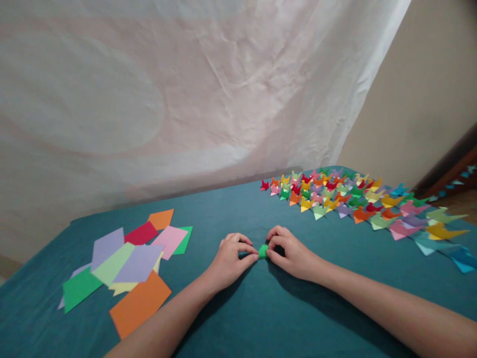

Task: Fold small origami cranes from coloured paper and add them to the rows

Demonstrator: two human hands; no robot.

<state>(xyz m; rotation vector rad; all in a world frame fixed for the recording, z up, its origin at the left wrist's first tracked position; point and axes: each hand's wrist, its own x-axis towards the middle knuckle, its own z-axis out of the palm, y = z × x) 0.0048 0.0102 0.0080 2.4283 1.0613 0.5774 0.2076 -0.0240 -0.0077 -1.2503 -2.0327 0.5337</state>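
Observation:
A small folded piece of green paper is held just above the teal tablecloth, between my two hands. My left hand pinches its left edge with thumb and fingertips. On the other side, my right hand grips the right edge, its curled fingers covering part of the paper. Only the middle of the piece shows, so its full folded shape is hidden.
Loose coloured paper sheets lie overlapping on the left of the teal tablecloth. Rows of small folded paper birds fill the back right. A pale hanging cloth stands behind the table.

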